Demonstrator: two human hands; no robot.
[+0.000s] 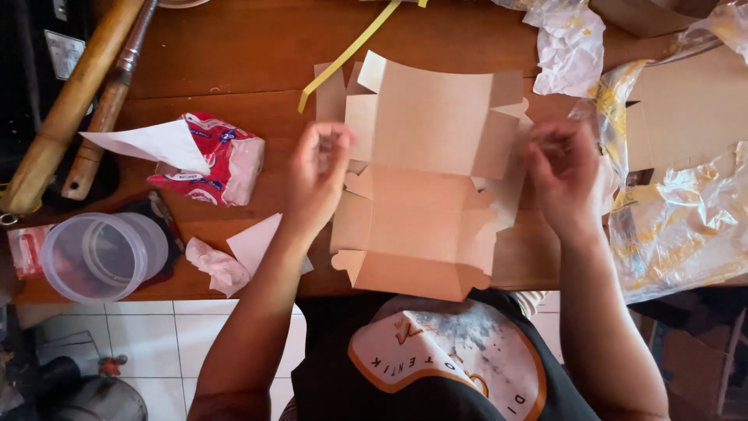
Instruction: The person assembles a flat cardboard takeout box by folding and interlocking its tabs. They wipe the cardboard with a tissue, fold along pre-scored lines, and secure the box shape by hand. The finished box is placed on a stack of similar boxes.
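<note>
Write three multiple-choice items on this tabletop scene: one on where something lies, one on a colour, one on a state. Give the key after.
1. Where does the clear plastic cup lie?
A. on its side near the table's left front edge
B. upright behind the box blank
C. on the floor tiles

2. What colour is the strip that runs behind the box blank?
A. blue
B. yellow
C. black

3. How does the box blank lie?
A. closed and sealed
B. crushed into a ball
C. spread open, flaps partly raised

Key: 1 A, the cup's open mouth faces sideways by the wooden table edge. 2 B, the strip shows yellow against the brown wood. 3 C, the brown card lies unfolded between the left hand and right hand, each at a side flap.
</note>
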